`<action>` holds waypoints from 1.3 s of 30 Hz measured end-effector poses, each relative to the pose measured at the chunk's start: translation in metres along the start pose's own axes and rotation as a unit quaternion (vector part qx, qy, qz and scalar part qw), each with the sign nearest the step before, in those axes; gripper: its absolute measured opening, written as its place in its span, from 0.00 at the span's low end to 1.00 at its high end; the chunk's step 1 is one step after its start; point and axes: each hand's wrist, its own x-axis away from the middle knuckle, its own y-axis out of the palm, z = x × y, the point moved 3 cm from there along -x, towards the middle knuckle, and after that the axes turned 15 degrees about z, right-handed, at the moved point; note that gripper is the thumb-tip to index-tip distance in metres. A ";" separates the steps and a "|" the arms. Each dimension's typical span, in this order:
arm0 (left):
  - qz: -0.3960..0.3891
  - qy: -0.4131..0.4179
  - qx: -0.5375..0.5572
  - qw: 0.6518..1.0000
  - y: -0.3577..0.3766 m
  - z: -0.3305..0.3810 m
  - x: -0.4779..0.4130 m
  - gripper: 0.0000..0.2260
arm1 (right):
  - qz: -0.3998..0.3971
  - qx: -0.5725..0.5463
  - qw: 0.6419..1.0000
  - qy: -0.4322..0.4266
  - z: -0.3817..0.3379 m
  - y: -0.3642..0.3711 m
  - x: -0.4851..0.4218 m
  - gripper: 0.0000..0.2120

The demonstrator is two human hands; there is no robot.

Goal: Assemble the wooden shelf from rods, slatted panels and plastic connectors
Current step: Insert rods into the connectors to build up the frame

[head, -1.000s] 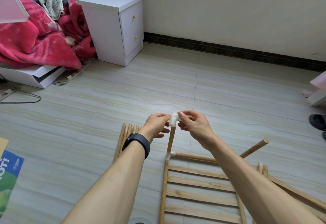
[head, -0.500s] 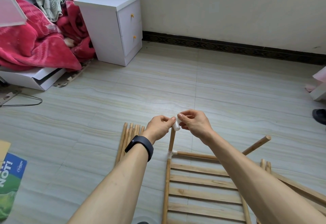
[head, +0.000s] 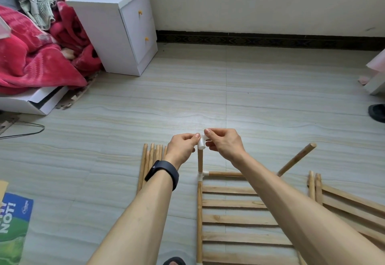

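Observation:
A slatted wooden panel (head: pixel 233 218) lies on the floor with a white corner connector (head: pixel 201 174) at its far left corner. An upright rod (head: pixel 200 161) rises from that corner. On its top sits a white plastic connector (head: pixel 201 143). My left hand (head: pixel 182 149) pinches the connector from the left and my right hand (head: pixel 225 144) pinches it from the right. A second upright rod (head: pixel 296 159) leans at the panel's far right corner, its base hidden by my right arm.
A bundle of loose rods (head: pixel 151 164) lies left of the panel. Another slatted panel (head: pixel 350 204) lies at the right. A white bedside cabinet (head: pixel 116 29) and red blanket (head: pixel 31 56) stand far left, a printed box (head: pixel 12 227) near left.
My hands stay on the connector at the rod's top. The white piece has turned and sits lower over the rod end. The camera has tilted slightly.

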 end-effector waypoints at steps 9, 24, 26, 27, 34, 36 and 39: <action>0.015 -0.033 0.051 0.998 0.009 0.003 0.005 0.10 | 0.029 0.097 0.994 -0.042 0.014 -0.006 0.013 0.16; 0.005 -0.009 0.076 0.997 0.024 0.009 -0.014 0.10 | -0.244 0.616 0.749 -0.010 0.251 -0.060 0.090 0.39; 0.013 -0.003 0.072 0.997 0.029 0.014 -0.019 0.16 | -0.255 0.611 0.749 -0.020 0.247 -0.058 0.077 0.39; 0.011 0.007 0.066 0.998 0.031 0.016 -0.021 0.18 | -0.255 0.615 0.746 -0.027 0.245 -0.058 0.071 0.39; -0.005 0.071 0.010 0.997 0.034 0.020 -0.041 0.26 | -0.249 0.638 0.726 -0.059 0.248 -0.057 0.038 0.40; -0.009 0.078 0.007 0.997 0.036 0.020 -0.045 0.25 | -0.249 0.639 0.725 -0.060 0.250 -0.057 0.034 0.40; -0.013 0.090 0.006 0.996 0.040 0.023 -0.048 0.23 | -0.256 0.636 0.725 -0.060 0.248 -0.057 0.031 0.39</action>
